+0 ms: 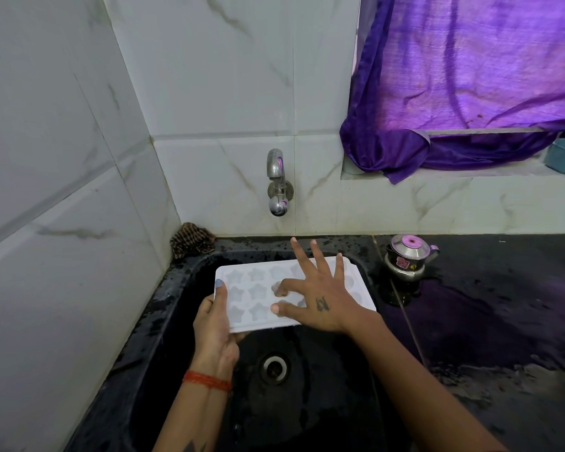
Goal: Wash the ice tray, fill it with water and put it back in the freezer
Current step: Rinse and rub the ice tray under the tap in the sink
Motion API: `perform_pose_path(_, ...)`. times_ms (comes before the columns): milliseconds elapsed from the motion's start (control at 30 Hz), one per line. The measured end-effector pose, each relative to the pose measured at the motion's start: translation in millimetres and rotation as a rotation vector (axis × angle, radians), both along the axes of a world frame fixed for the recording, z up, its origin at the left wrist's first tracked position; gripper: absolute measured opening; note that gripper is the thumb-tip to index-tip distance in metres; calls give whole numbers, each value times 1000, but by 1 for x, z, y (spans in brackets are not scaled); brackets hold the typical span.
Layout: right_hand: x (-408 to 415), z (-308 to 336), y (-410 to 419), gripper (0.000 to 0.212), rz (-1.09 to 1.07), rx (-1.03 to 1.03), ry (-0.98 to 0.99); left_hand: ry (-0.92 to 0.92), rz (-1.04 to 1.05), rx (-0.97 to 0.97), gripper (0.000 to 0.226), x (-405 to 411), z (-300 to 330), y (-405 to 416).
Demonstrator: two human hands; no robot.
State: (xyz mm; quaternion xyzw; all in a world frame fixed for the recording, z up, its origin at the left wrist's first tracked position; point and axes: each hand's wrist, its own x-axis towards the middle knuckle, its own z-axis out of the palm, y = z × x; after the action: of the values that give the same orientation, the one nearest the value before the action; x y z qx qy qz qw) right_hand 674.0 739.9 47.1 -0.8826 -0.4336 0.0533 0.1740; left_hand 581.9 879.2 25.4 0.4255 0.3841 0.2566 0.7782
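Observation:
A white ice tray (255,291) with star-shaped cups is held level over the black sink (183,321). My left hand (214,331) grips the tray's left end, thumb on top and fingers underneath. My right hand (320,298) lies spread over the tray's right half, with the index fingertip pressed into one cup and the thumb resting on the near row. The steel tap (277,182) juts from the tiled wall just beyond the tray. No water runs from it.
The sink drain (274,368) lies below the tray. A brown striped cloth (191,239) sits in the back left corner. A small steel kettle (406,257) stands on the wet black counter (490,305) to the right. A purple curtain (463,79) hangs over the window ledge.

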Motion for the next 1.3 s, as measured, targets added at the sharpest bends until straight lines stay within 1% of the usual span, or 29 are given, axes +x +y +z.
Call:
perform_pose_path(67, 0, -2, 0, 37, -7, -9, -34, -3, -4, 4, 26, 0, -1, 0)
perform_pose_path(167, -1, -4, 0, 63, -15, -16, -129, -7, -5, 10, 24, -1, 0, 0)
perform_pose_path(200, -1, -4, -1, 68, -18, -16, -152, -8, -9, 10, 24, 0, 0, -1)
perform_pose_path(267, -1, -5, -1, 70, -20, -15, -185, -1, -10, 11, 24, 0, -1, -1)
perform_pose_path(333, -1, -5, -1, 70, -21, -10, -194, 6, -3, 16, 22, 0, 0, 0)
perform_pose_path(433, -1, -6, -1, 70, -19, 15, -156, 4, -2, 18, 22, 0, 0, 0)
perform_pose_path(600, -3, -4, 3, 53, 15, 111, -216, -5, -4, 5, 21, 0, 2, 0)
perform_pose_path(700, -8, -2, 9, 50, 50, 129, -211, -13, -12, -12, 23, 0, 2, -1)
perform_pose_path(767, -11, -3, 13, 53, 78, 112, -191, -7, -17, -9, 24, 0, 1, -1)
perform_pose_path(867, -13, -3, 17, 63, 83, 81, -173, -1, -17, -6, 28, 0, -1, 1)
perform_pose_path(900, -15, -1, 18, 62, 86, 63, -171, 2, -16, -5, 30, 0, -2, 1)
perform_pose_path(1000, -18, 4, 19, 41, 104, -23, -142, 6, -14, -5, 34, 0, -4, 1)
perform_pose_path(1033, -19, 4, 19, 38, 108, -35, -131, 5, -10, -5, 33, 0, -4, 1)
perform_pose_path(1200, -17, 7, 19, 38, 116, -54, -71, 12, -6, -9, 27, -2, -3, -1)
perform_pose_path(1300, -16, 7, 18, 35, 111, -43, -74, 23, -15, -9, 26, -2, -2, -2)
